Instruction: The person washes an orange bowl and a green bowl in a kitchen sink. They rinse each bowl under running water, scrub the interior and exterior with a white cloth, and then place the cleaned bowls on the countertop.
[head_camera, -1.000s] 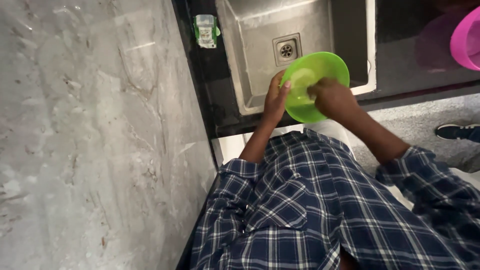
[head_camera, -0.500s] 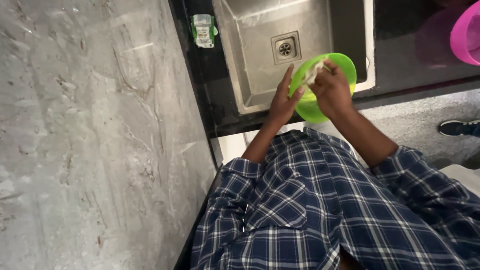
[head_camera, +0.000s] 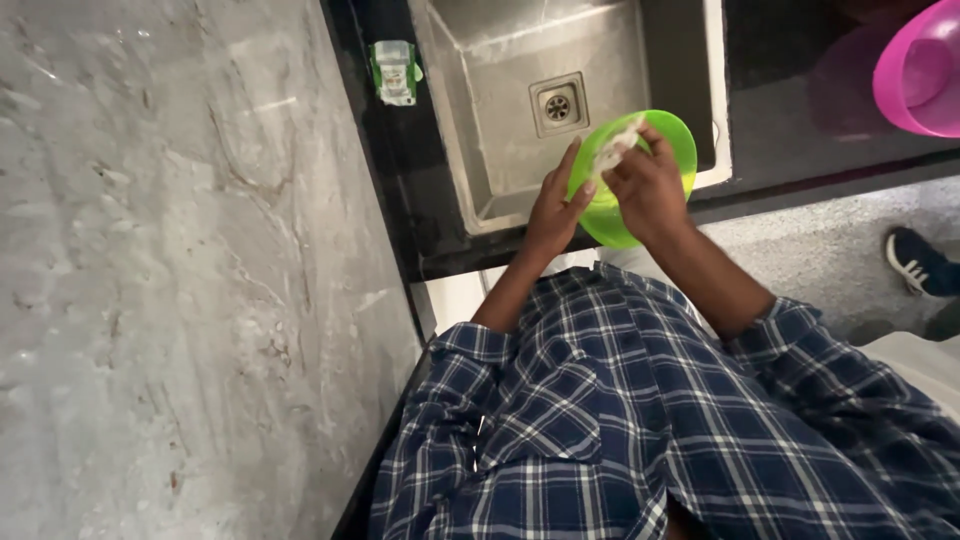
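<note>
Compared with the frame half a second earlier, the right hand (head_camera: 648, 185) had shifted slightly across the green plastic bowl (head_camera: 640, 170), and the pale scrubbing pad (head_camera: 615, 148) under its fingertips lay nearer the bowl's upper left rim; the bowl itself remained over the near right corner of the steel sink (head_camera: 500, 130).

The left hand (head_camera: 555, 205) supported the bowl from its left edge, fingers extended upward along the rim and the palm against the underside, so that the bowl was tilted toward the viewer. The right hand was curled over the bowl's interior, its fingers closed on the scrubbing pad and pressing it to the inner surface. The bowl thus lay between the two hands, touching both.

The square drain (head_camera: 558, 103) sat in the sink floor just beyond the bowl. To the left of the sink, on the black countertop (head_camera: 400, 200), stood a small green-and-white dispenser (head_camera: 396, 72). To the right of the sink, well apart from the hands, a pink basin (head_camera: 922, 70) rested on the same countertop. Both forearms emerged from the rolled sleeves of a blue plaid shirt (head_camera: 620, 420). On the floor right of the sink's front edge, a dark shoe (head_camera: 920, 262) was visible.
</note>
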